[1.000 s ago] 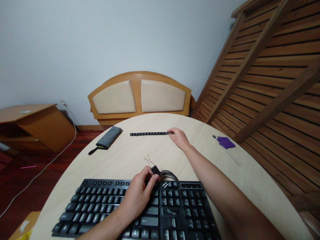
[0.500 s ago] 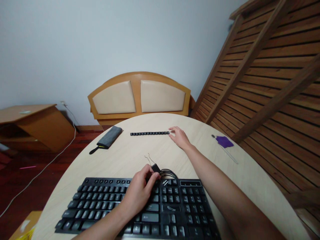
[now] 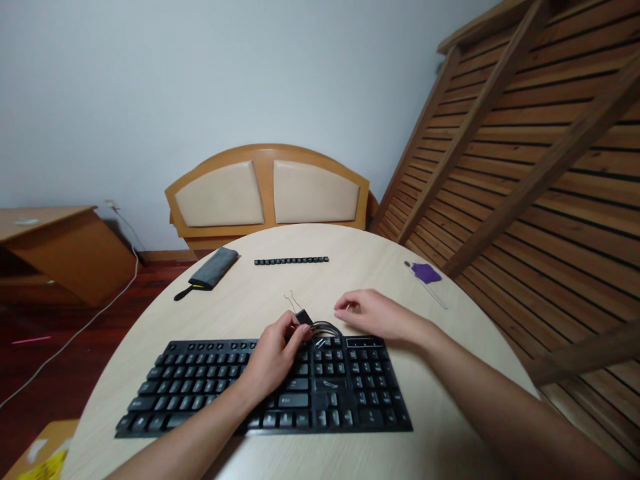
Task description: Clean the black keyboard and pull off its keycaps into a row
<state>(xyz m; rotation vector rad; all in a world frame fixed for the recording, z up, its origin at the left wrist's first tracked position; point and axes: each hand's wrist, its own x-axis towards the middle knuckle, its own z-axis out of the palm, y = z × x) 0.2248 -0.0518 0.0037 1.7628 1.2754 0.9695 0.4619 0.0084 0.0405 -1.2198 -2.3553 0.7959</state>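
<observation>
Over the keyboard (image 3: 330, 385), the left hand (image 3: 275, 350) pinches a black-handled wire tool (image 3: 304, 317) that points away, beside a looped black cable (image 3: 326, 327). Just past the keyboard's far edge, the right hand (image 3: 367, 312) is loosely curled and free, near the cable. Farther off, a straight row of small black keys (image 3: 291, 261) lies on the table (image 3: 240, 310).

Your left hand (image 3: 274, 348) and right hand (image 3: 373, 312) are bare, with slender fingers (image 3: 350, 298) and narrow wrists (image 3: 413, 327). Your left forearm (image 3: 203, 420) and right forearm (image 3: 480, 373) are bare too, smooth-looking, tapering toward the hands and widening toward the frame edge (your right one goes shadowy near the corner).
</observation>
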